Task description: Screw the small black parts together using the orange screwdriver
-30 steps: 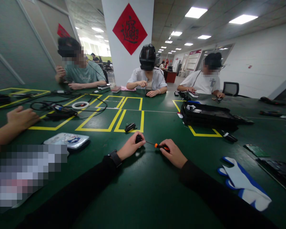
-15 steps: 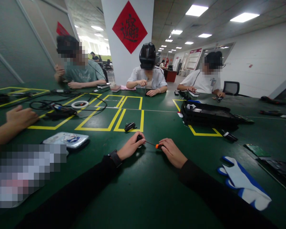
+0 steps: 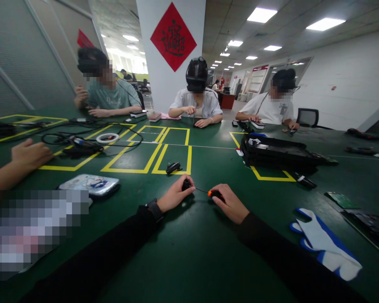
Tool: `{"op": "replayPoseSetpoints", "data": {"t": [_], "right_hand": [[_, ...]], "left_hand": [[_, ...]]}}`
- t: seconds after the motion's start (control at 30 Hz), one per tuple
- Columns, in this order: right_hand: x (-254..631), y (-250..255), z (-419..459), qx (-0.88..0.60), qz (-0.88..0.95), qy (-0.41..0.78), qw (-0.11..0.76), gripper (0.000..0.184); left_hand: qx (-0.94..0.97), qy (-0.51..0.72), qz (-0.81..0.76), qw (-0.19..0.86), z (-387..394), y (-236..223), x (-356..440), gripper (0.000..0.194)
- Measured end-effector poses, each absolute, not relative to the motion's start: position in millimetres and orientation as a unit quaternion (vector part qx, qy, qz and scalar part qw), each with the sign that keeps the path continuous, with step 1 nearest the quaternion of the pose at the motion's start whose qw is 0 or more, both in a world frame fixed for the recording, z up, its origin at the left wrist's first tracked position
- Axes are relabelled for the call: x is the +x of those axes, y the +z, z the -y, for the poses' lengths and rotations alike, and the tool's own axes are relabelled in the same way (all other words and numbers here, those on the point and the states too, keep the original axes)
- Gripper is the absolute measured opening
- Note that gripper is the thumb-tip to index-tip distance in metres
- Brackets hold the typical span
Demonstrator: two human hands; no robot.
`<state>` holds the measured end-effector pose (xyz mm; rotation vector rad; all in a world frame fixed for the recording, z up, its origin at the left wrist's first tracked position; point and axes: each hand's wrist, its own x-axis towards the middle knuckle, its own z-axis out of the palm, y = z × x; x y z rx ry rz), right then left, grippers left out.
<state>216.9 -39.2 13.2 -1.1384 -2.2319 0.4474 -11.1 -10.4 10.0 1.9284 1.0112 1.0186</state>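
Note:
My left hand (image 3: 174, 195) is closed around a small black rounded part (image 3: 186, 184), whose exact kind I cannot make out. A screwdriver (image 3: 211, 194) with an orange and black handle is gripped in my right hand (image 3: 231, 203). Its thin shaft points left, and the tip meets the black part or stops right beside it; the fingers hide the contact. Both hands are low over the green table (image 3: 189, 261). Just beyond my left hand lies a small black device (image 3: 173, 167) on yellow tape.
A blue-and-white glove (image 3: 326, 244) lies at right, near a green circuit board (image 3: 342, 200). Black casings (image 3: 271, 151) are stacked farther back. To the left are a phone (image 3: 91, 184), tangled cables (image 3: 82, 145) and another person's hand (image 3: 31, 155). Several people sit across the table.
My right hand has shifted slightly on the screwdriver, so more of its handle shows. The black part remains in my left hand. The whole view has moved a little.

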Motion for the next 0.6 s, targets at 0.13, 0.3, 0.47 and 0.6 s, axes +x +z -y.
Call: {"op": "replayPoseSetpoints", "data": {"t": [0.13, 0.3, 0.47, 0.6], "right_hand": [[217.3, 10.9, 36.3, -0.42, 0.844, 0.151, 0.297, 0.02], [218.4, 7.6, 35.0, -0.416, 0.846, 0.138, 0.304, 0.014], [218.3, 8.0, 36.3, -0.426, 0.837, 0.141, 0.314, 0.021], [218.6, 8.0, 35.7, -0.431, 0.835, 0.147, 0.311, 0.014]], "left_hand": [[0.749, 0.395, -0.395, 0.356, 9.9, 9.7, -11.6, 0.016], [0.745, 0.395, -0.402, 0.357, 8.6, 8.3, -12.8, 0.017], [0.744, 0.391, -0.399, 0.367, 8.0, 7.6, -12.9, 0.017], [0.742, 0.392, -0.398, 0.371, 8.3, 7.3, -13.0, 0.016]]}}
